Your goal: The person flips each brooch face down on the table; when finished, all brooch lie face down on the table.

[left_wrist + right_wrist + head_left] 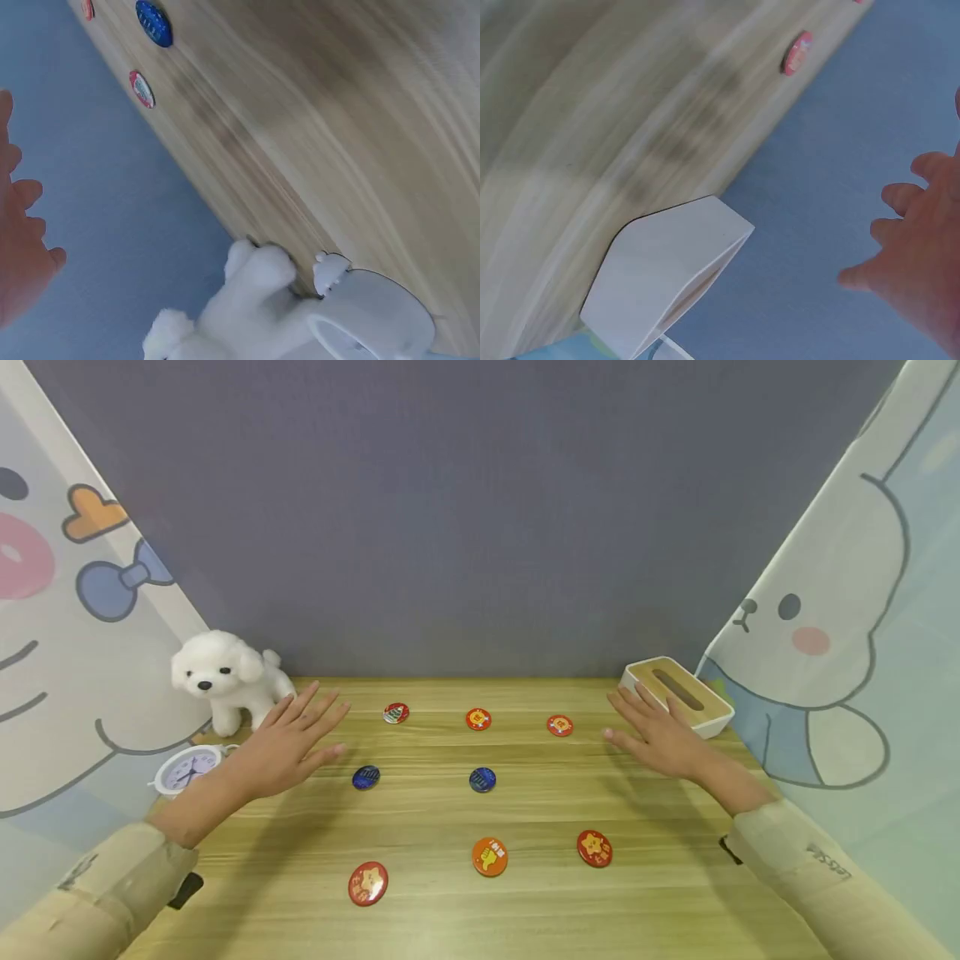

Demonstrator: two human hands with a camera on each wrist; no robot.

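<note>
My left hand [288,747] hovers over the left side of the wooden table, fingers spread and holding nothing. Over the right side, in front of the tissue box [678,693], my right hand [656,731] is likewise spread with nothing in it. Several round badges lie between the hands. At the back are a tree badge [396,713] and two red-and-gold badges [478,719]. Two blue badges [366,777] make the middle row. Nearest me lie two red star badges [368,883] and an orange thumbs-up badge [490,857].
A white plush dog [232,677] stands at the back left, with a white alarm clock [187,768] in front of it. A grey panel [465,527] rises behind the table. Cartoon-printed panels [817,635] flank both sides.
</note>
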